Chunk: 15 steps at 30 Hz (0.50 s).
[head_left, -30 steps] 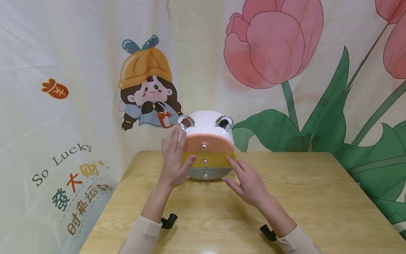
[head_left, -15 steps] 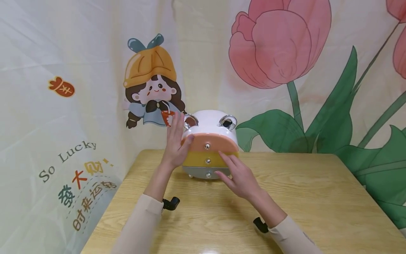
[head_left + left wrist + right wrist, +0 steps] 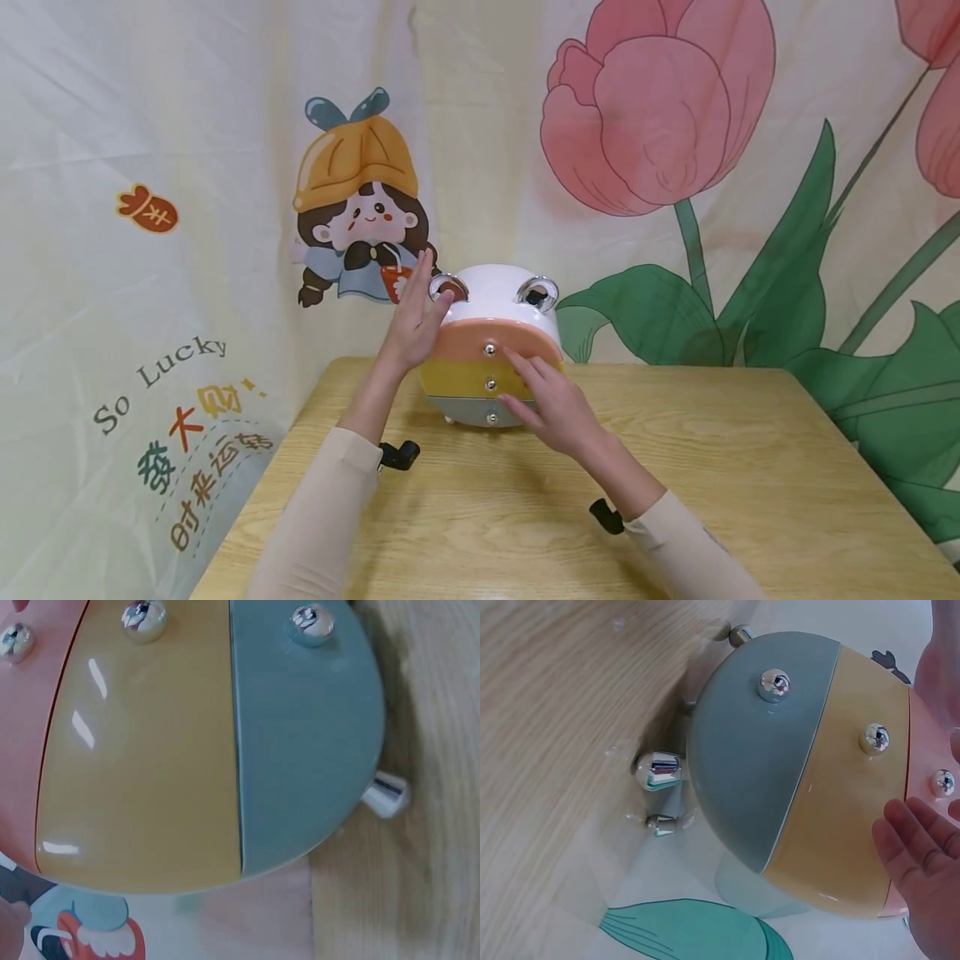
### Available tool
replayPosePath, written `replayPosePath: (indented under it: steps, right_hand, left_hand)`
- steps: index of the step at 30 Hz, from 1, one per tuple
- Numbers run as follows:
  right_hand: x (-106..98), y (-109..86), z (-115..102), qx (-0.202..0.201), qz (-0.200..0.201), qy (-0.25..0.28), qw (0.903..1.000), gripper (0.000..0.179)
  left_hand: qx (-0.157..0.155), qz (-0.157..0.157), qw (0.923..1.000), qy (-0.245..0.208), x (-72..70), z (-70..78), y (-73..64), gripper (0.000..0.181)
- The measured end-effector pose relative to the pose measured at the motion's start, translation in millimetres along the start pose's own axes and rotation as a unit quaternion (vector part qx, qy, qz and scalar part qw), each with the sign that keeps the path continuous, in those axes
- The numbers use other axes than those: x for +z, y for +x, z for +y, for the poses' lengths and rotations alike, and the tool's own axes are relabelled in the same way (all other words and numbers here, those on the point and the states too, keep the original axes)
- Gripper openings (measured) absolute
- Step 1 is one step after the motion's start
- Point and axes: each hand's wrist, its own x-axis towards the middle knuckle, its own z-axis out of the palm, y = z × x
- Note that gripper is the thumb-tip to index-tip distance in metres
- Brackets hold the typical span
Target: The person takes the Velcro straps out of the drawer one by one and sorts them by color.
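A rounded frog-like drawer box (image 3: 495, 287) with a white top, two silver ring eyes and little silver feet stands at the back of the table. Its pink drawer (image 3: 453, 342), yellow drawer (image 3: 847, 817) and grey-blue drawer (image 3: 307, 742) are closed, each with a silver knob. My left hand (image 3: 412, 329) is raised at the box's upper left, fingers straight, thumb by the left eye. In front of the drawers, my right hand (image 3: 555, 400) has extended, slightly bent fingers near the top knob (image 3: 489, 350). Whether either hand touches the box I cannot tell.
The wooden table (image 3: 675, 500) runs back to a printed curtain (image 3: 487, 125) with a cartoon child and tulips. Black wrist-mounted pieces stick out under both forearms: a left piece (image 3: 400, 456) and a right piece (image 3: 606, 517).
My left hand has risen from beside the yellow and pink drawers to the left eye. The right hand has moved left and up, from the box's right edge to near the top knob.
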Motion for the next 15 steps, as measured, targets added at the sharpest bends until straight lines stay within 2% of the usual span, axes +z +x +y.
replayPosePath:
  steps: [8, 15]
  right_hand:
    - [4, 11.0, 2, -0.029, 0.019, -0.006, 0.9994, 0.067]
    - [5, 24.1, 1, -0.027, 0.023, 0.013, 0.9993, 0.061]
  left_hand:
    - [-0.012, -0.035, 0.9988, -0.032, 2.1, -8.0, 13.0, 0.074]
    - [-0.038, -0.045, 0.9964, -0.061, 3.3, -11.6, 19.5, 0.071]
